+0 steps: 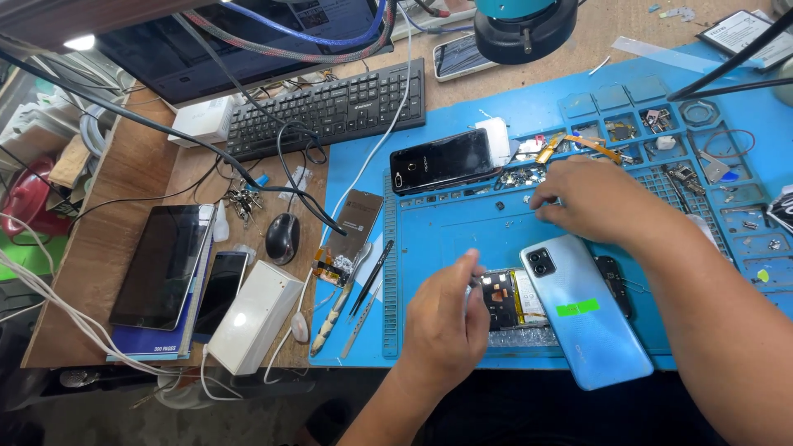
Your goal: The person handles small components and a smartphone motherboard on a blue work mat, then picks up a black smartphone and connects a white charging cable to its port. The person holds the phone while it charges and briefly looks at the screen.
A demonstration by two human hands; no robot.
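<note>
Here, an opened phone on the blue mat
Left hand pinches its edge; right hand curled over small parts; one pale-blue back cover

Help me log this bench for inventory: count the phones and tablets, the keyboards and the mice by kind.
Phones and tablets: 6 (opened phone, light blue back cover phone, black phone, phone by the keyboard, dark phone, tablet)
Keyboards: 1
Mice: 1
Total: 8

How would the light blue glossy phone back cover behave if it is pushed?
The light blue glossy phone back cover looks thin and probably light. It leans on the opened phone, so it would likely slide easily and perhaps flex.
</note>
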